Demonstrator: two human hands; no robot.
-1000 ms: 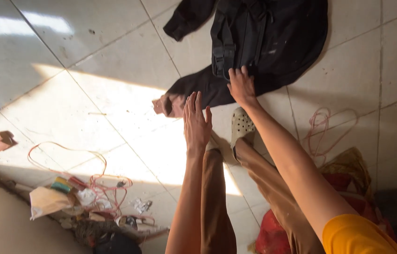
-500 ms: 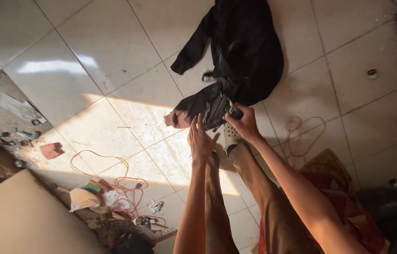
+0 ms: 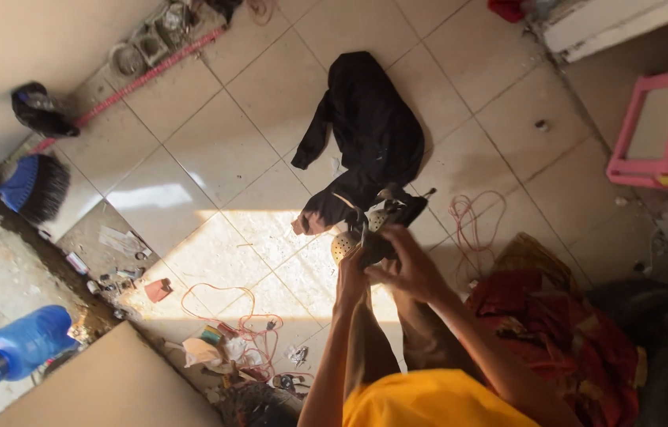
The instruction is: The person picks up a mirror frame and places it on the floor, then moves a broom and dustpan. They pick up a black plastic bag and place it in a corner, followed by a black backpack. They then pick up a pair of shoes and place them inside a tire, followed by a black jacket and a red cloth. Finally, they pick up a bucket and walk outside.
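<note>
- Now, your biggest risk is the black garment [image 3: 372,134]: it lies spread on the tiled floor [image 3: 215,150], and only its near end, by your shoes, rises to your hands. Lift it unevenly and I judge the trailing part could drag across the dusty tiles.
- The red cloth heap [image 3: 563,332] lies just beside your right leg; a step that way could tangle your foot.
- The pinkish cord [image 3: 472,221] loops on the floor near the garment's right edge, and an orange cord [image 3: 227,304] runs to the left among scraps; either could snag a trailing sleeve.
- Your left hand [image 3: 352,273] and right hand [image 3: 409,265] meet over the perforated light shoes [image 3: 354,237]. The right fingers [image 3: 388,245] look curled on dark fabric; for the left, you cannot tell grip from touch.
- Hidden or unclear: the hands cover the garment's end and most of the shoes, strong sunlight washes out the tiles there, and the small clutter near the orange cord is too small to name.
</note>
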